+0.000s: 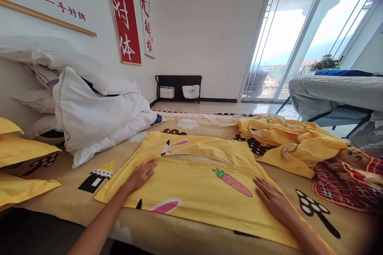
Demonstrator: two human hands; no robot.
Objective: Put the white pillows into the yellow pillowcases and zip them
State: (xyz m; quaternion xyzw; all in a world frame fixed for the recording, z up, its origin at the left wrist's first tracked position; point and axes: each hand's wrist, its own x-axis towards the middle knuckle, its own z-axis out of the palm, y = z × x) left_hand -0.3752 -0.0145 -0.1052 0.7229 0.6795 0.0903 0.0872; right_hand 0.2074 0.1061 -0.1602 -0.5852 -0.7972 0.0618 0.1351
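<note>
A yellow pillowcase [191, 191] printed with a carrot and rabbit parts lies spread flat in front of me on the bed. Across its upper part runs a slit-like opening [194, 157], slightly parted. My left hand [142, 174] rests flat on the left side of the cloth, near the opening's left end, fingers stretched out. On the right side, beside the carrot print, my right hand [272, 199] also lies flat with its fingers extended. Neither hand grips anything.
White pillows [101, 111] are heaped at the left, with yellow pillows [24, 155] nearer me. Crumpled yellow cloth [293, 139] and a red plaid piece [338, 185] lie right on the patterned bedspread [74, 155]. Beyond stand a black rack [179, 83] and a covered table [332, 91].
</note>
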